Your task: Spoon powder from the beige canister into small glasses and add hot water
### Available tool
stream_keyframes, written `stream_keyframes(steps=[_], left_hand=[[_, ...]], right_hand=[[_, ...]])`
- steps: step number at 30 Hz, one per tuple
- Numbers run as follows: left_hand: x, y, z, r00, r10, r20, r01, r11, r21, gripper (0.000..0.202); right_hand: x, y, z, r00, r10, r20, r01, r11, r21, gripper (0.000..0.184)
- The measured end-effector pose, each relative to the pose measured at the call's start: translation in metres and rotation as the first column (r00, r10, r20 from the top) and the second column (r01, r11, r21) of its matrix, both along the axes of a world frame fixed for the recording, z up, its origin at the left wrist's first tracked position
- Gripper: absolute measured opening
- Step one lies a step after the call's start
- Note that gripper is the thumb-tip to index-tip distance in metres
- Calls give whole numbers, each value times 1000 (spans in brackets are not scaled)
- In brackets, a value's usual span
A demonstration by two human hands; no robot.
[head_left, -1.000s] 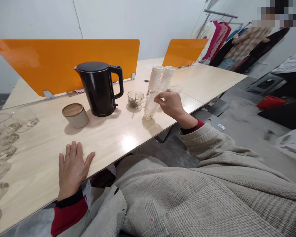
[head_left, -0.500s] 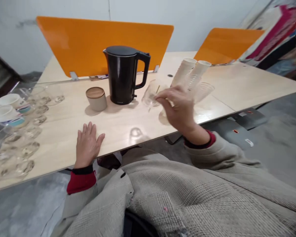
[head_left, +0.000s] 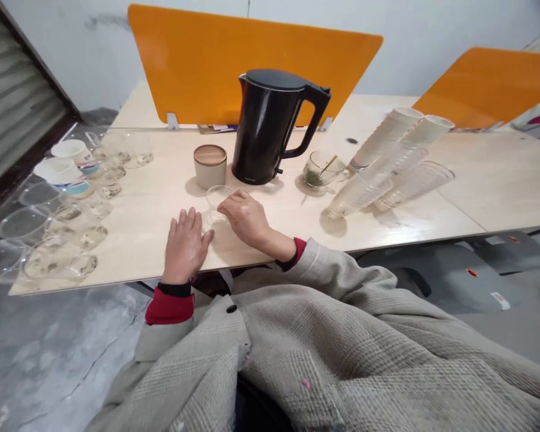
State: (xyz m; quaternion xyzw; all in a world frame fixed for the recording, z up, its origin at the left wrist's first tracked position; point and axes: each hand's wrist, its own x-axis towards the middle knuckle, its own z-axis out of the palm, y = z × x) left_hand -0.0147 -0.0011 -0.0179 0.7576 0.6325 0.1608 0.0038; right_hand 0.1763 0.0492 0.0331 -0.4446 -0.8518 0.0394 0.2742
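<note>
My right hand [head_left: 245, 217] has its fingertips curled against the rim of a small clear drinking glass [head_left: 216, 204], which stands on the pale wooden table [head_left: 135, 240]. My left hand [head_left: 185, 247] lies flat beside the glass, fingers spread and holding nothing, its fingertips close to the glass base. Just beyond the glass stands a beige canister with a wooden lid [head_left: 210, 166]. Behind that is a black electric kettle [head_left: 265, 126].
To the right stand a glass teacup with a spoon [head_left: 321, 169] and stacks of paper cups [head_left: 384, 138] and clear plastic cups [head_left: 416, 183]. Several glasses [head_left: 58, 264] and banded paper cups [head_left: 60, 171] crowd the left. Orange dividers [head_left: 252, 66] edge the far side.
My right hand has moved left from the teacup and cup stacks to the small glass, now between my hands. My left hand has shifted slightly toward it. The view has turned left.
</note>
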Motion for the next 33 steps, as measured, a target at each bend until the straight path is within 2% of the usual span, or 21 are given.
stream_keyframes(steps=[6,9,12,16,20,25,28,33], left_hand=[[3,-2,6,1000,12,-15,-13,1000,-24,62],[4,-3,8,999,24,-27,-25,999,-29,62],[4,-4,7,999,19,-43,-20,1000,-20,62],[4,-4,5,998,15,-53,-15,1000,-8,63],[4,-4,5,998,16,-56,-17,1000,-5,62],[3,-5,4,999,15,-51,-16,1000,-7,63],[3,-5,2,999,12,-34,-12,1000,11,62],[1,-3,-2,1000,-3,10,3,1000,26,62]], right_hand=[[-14,-1,3,994,-31,108,35,999,-34,30],[-9,-4,6,998,27,50,-27,1000,-6,22],[7,2,17,997,50,-64,-44,995,84,35],[25,34,41,987,-69,-147,84,991,101,52],[11,79,53,985,-150,-80,148,989,-29,65],[-26,112,46,983,-181,22,182,964,-193,70],[-39,121,39,982,-186,10,184,961,-207,70],[-45,133,32,980,-196,-33,187,965,-185,69]])
